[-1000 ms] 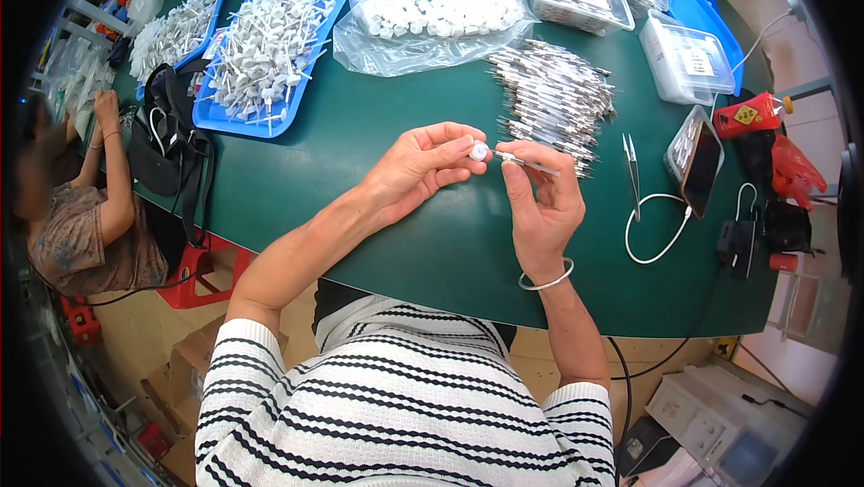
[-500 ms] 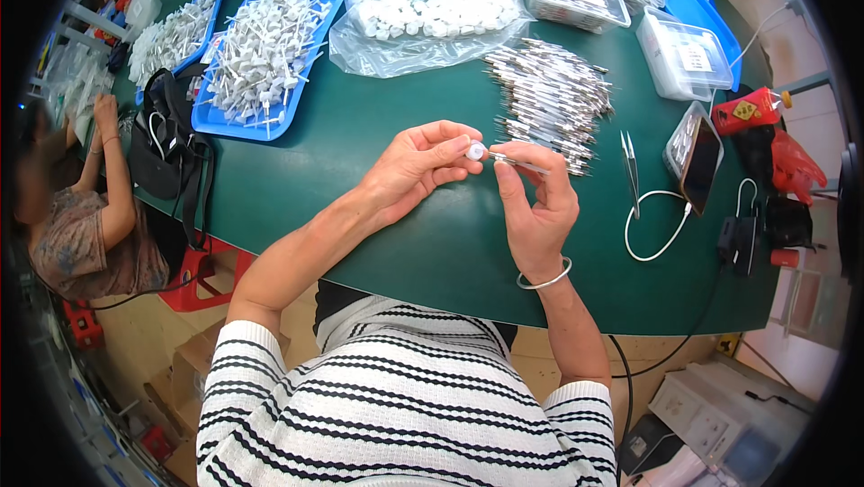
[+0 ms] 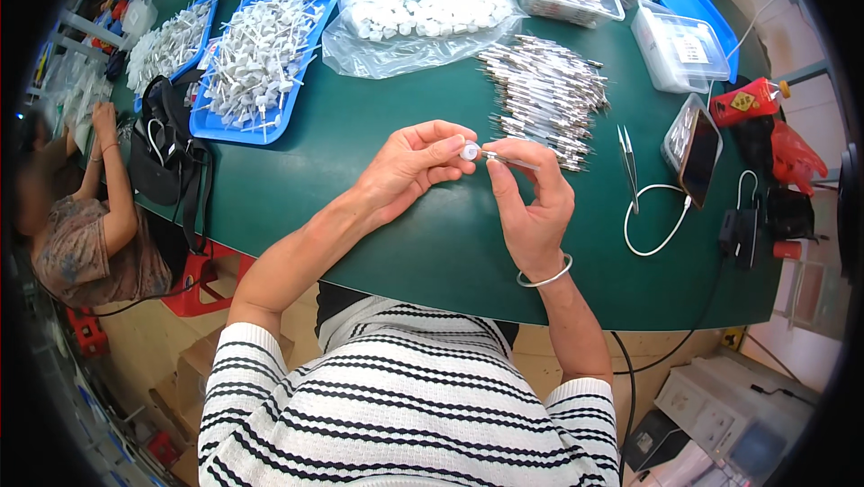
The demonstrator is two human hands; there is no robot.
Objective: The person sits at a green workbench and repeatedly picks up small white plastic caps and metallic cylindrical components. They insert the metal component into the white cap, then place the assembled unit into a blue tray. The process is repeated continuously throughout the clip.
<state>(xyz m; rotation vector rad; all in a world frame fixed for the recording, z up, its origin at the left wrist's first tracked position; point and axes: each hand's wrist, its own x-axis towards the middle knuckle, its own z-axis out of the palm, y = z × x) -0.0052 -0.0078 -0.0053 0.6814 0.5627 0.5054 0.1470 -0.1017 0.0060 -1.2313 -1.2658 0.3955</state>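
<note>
Between thumb and fingers, my left hand (image 3: pixel 409 163) pinches a small white plastic cap (image 3: pixel 469 152). My right hand (image 3: pixel 533 199) grips a thin metal-and-clear rod (image 3: pixel 511 161), its tip pointing left at the cap. The tip is at or against the cap; whether it has entered I cannot tell. Beyond my right hand lies a heap of similar thin rods (image 3: pixel 544 95) on the green table. Past my left hand, a blue tray (image 3: pixel 241 136) holds many white caps joined to rods. A clear plastic bag (image 3: pixel 378 59) full of white caps lies at the far middle.
Tweezers (image 3: pixel 628 163), a white cable (image 3: pixel 634 239) and a phone (image 3: pixel 700 163) lie on the green table (image 3: pixel 396 257) at right. Lidded plastic boxes (image 3: pixel 679 50) stand at the back right. A black bag (image 3: pixel 162 154) is at left, near another person (image 3: pixel 99 226).
The whole view has shifted slightly. Both hands keep their grips on the cap and the rod, with very little movement between them.
</note>
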